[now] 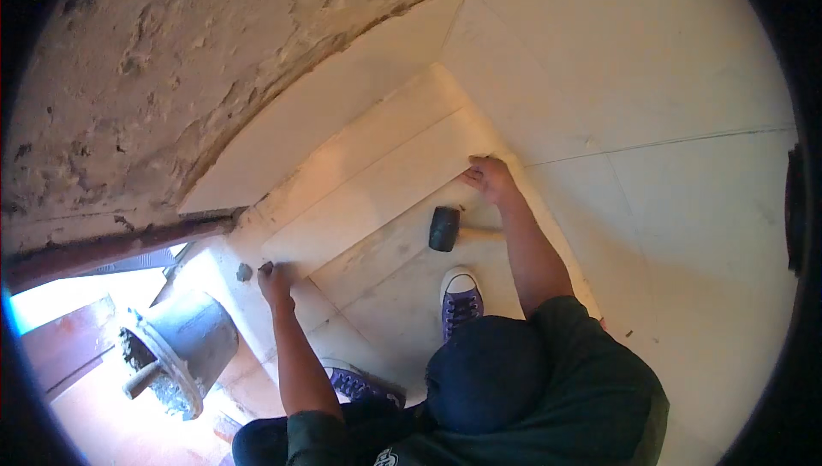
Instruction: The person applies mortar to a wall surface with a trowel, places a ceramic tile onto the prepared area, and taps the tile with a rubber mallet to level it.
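A long cream tile [368,196] lies slanted on the floor among other cream tiles, close to the rough plaster wall [154,63]. My left hand [275,280] grips its lower left end. My right hand [488,177] holds its upper right corner with the fingers curled over the edge. A black rubber mallet [445,229] with a pale handle lies on the tile just below, between my arms and near my right forearm.
A grey bucket [175,350] holding mortar and a tool handle stands at the lower left beside a rusty metal bar [120,246]. A small mortar lump [244,272] sits by my left hand. My purple shoes [461,301] rest on laid tiles. Pale tiled floor [668,209] spreads to the right.
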Tool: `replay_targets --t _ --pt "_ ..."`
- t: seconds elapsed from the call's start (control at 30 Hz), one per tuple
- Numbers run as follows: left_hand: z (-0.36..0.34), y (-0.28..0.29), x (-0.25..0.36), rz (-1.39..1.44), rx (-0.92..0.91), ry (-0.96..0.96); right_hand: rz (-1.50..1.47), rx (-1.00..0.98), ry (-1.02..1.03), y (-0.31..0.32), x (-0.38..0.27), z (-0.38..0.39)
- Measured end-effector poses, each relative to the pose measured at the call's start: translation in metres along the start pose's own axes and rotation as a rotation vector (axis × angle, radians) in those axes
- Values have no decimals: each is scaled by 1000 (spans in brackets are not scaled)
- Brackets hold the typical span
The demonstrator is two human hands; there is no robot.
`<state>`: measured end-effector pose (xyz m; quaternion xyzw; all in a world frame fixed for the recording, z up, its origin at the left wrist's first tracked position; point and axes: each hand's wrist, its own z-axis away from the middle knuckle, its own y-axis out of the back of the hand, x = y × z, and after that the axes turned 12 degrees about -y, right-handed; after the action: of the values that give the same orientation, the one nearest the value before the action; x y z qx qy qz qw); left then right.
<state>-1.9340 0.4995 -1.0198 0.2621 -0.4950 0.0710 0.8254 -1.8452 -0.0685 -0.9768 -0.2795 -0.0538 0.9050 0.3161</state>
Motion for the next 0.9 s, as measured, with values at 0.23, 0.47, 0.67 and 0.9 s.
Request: replay_targets --t 0.23,0.47,0.67,0.9 --pt "1 0 7 -301 4 6 347 42 -198 14 -18 -1" --pt "13 -9 24 -399 71 5 346 -85 -140 28 -22 -2" --pt "5 -6 10 -432 43 -33 290 -123 -65 36 -6 -15" --pt "9 -2 25 -490 -45 -50 187 -85 -209 35 -15 -5"
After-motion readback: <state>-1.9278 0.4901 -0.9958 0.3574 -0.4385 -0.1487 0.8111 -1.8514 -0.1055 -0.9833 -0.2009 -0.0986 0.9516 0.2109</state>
